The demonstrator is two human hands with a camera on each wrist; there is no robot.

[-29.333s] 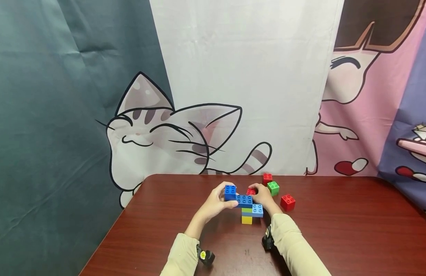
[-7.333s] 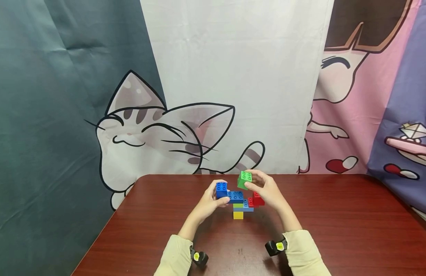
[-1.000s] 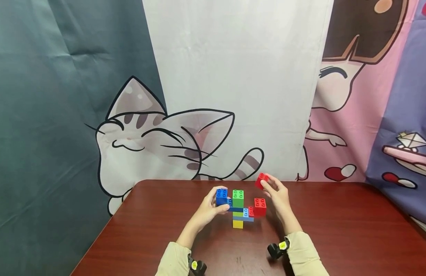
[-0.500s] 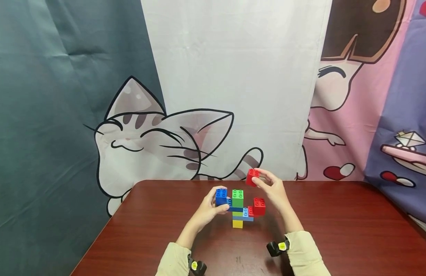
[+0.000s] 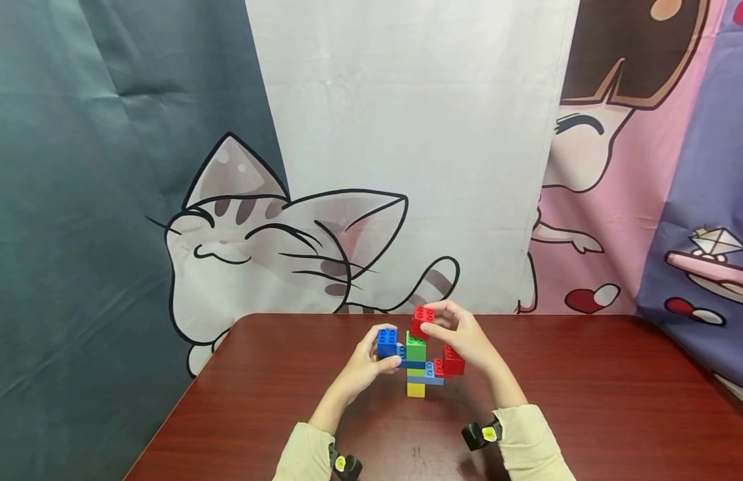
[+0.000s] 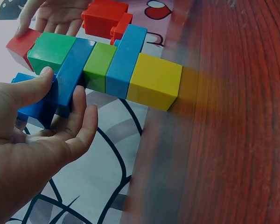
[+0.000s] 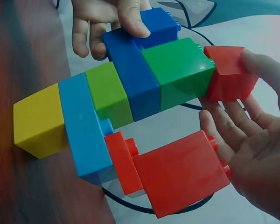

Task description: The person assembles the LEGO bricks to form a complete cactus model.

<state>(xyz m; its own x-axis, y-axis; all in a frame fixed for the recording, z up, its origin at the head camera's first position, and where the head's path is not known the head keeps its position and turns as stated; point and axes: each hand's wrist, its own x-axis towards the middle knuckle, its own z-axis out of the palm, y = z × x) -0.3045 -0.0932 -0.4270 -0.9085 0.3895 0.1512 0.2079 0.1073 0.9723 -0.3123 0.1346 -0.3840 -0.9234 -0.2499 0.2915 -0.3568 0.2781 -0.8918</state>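
A tower of toy building bricks stands upright, a yellow brick point(image 5: 415, 390) at its foot. Above come a light blue brick point(image 6: 126, 60), a lime brick point(image 7: 108, 91), a long dark blue brick point(image 7: 133, 77) and a green brick point(image 5: 415, 350). My left hand point(image 5: 362, 364) holds the tower's left arm, thumb on the long blue brick, near the blue brick point(image 5: 387, 343) on its end. My right hand point(image 5: 464, 337) pinches a red brick point(image 7: 231, 72) at the green brick's studs, slightly tilted; whether it is seated I cannot tell.
On the tower's right arm sit a thin red brick point(image 7: 123, 161) and a bigger red brick point(image 7: 182, 172), below my right hand. The brown table point(image 5: 257, 401) ends at a printed cloth backdrop point(image 5: 347, 254). Each wrist wears a small black camera point(image 5: 481, 435).
Over the last second my right hand has brought the red brick leftward, then down onto the green brick's top. Earlier, it held the green brick, now on the tower. My left hand keeps its hold.
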